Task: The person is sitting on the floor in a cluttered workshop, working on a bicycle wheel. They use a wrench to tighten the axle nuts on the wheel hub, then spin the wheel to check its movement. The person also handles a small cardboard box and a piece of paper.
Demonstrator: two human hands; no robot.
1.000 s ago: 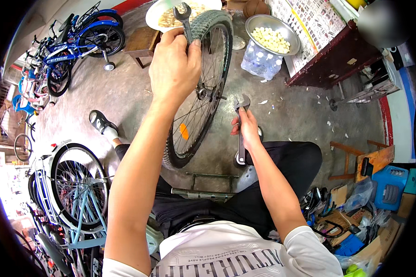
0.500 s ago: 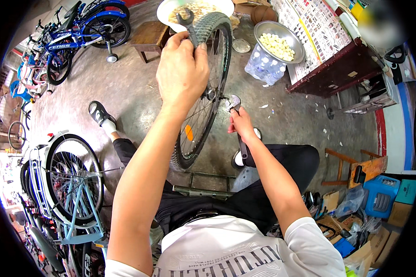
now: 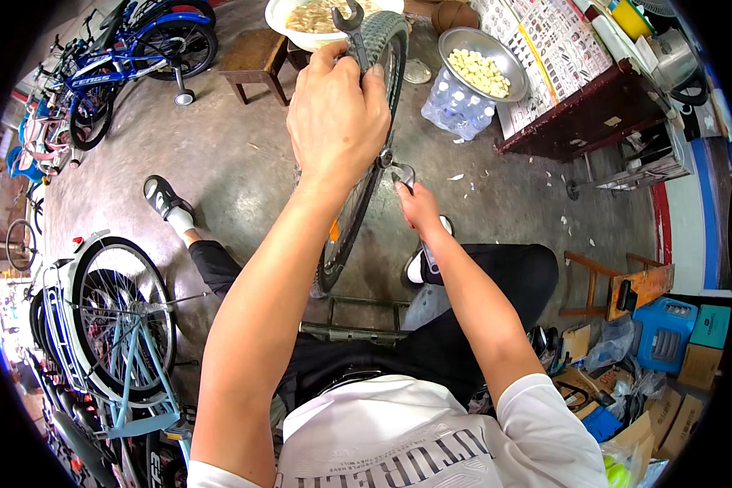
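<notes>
- The bicycle wheel (image 3: 359,213) is standing roughly upright before the seated person, between the legs, apart from any frame and wearing its tyre.
- The left hand (image 3: 337,122) is gripping an open-ended wrench (image 3: 351,24), its fingers curled closed at the tyre's top.
- The right hand (image 3: 420,207) is holding an adjustable wrench (image 3: 407,173), fingers wrapped around the handle; the wrench's head is sitting at the axle end (image 3: 387,158), though I'm not managing to tell whether it is biting.
- By my judgement the axle work is going on, not finished: both wrenches are occupying the hands, and only one is reaching the axle. How much is remaining, I can't tell.
- Large dark lettering is running across the white shirt (image 3: 398,407); pale letters are marking the blue bicycle's frame (image 3: 98,80).
- A poster (image 3: 537,45) is carrying small pictures and print; a teal box (image 3: 712,325) is showing tiny lettering.
</notes>
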